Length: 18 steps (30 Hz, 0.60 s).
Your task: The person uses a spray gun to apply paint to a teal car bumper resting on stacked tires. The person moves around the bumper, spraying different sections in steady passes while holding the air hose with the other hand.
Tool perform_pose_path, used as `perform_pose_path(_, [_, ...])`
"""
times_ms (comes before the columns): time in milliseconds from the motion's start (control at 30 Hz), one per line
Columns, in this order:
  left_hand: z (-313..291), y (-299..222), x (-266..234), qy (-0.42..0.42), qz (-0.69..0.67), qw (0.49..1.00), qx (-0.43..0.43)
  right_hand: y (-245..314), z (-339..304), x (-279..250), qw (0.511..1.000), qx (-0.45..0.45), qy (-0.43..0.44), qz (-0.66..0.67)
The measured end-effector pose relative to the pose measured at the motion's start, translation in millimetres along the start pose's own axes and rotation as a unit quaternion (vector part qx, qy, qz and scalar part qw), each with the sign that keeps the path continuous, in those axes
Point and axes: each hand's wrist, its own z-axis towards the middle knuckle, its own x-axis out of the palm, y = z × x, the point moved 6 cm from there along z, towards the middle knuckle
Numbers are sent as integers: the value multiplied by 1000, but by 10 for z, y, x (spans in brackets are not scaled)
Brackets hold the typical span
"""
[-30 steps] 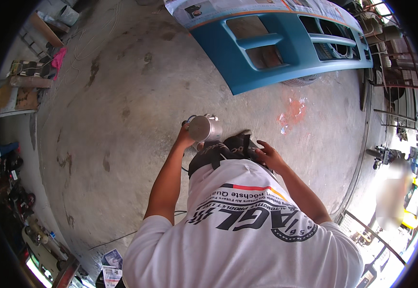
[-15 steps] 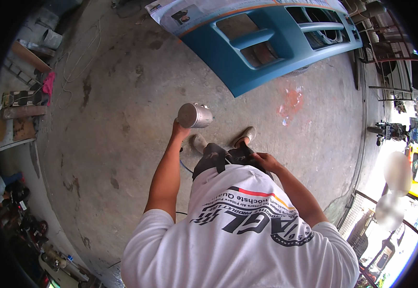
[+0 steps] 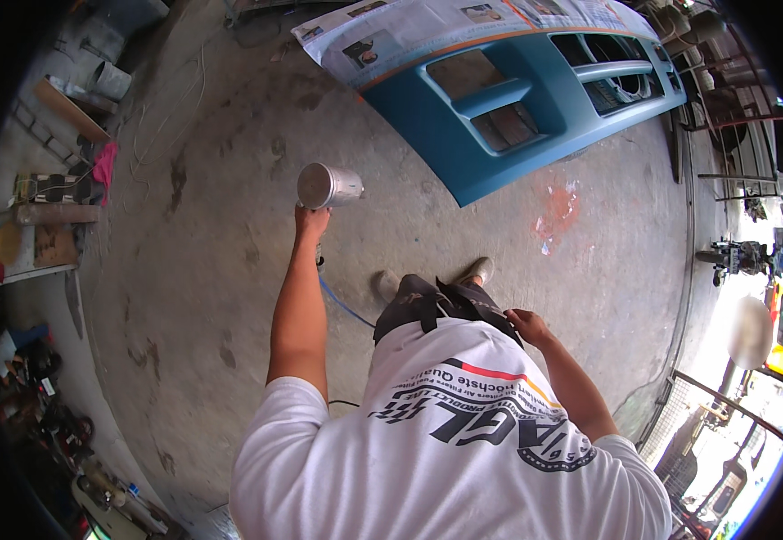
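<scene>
My left hand (image 3: 311, 219) is closed round the grip of a spray gun (image 3: 345, 187), held out over the floor to the left of my feet. A round silver-grey metal cup sits on top and hides most of the gun's body. From below the hand, a blue hose (image 3: 346, 307) runs back toward my waist. My right hand (image 3: 528, 326) is at my right hip, its fingers curled against my dark trousers (image 3: 405, 306); what they pinch, if anything, cannot be made out. Ahead to the right stands a blue-painted vehicle bumper (image 3: 445, 148), masked with newspaper (image 3: 391, 45) along its far edge.
Orange paint stains (image 3: 558, 216) mark the concrete floor (image 3: 211, 270). A bench with planks (image 3: 58, 214) and a pink cloth (image 3: 104, 171) lines the left side. Metal racks (image 3: 738, 121) and a motorcycle (image 3: 738, 256) stand on the right.
My left hand has carried the spray gun to the left and farther out. My right hand has shifted slightly right and lower in the picture. The bumper sits slightly lower and more to the right in view.
</scene>
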Motion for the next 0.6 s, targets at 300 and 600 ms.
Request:
perform_pose_path(300, [611,-731,-282,-35,-42,996,-66,50,-25,-1,998,9,-26,51])
perform_pose_path(600, [671,-1359,-178,-192,29,978,74,-66,-124,-123,998,-1,-54,24])
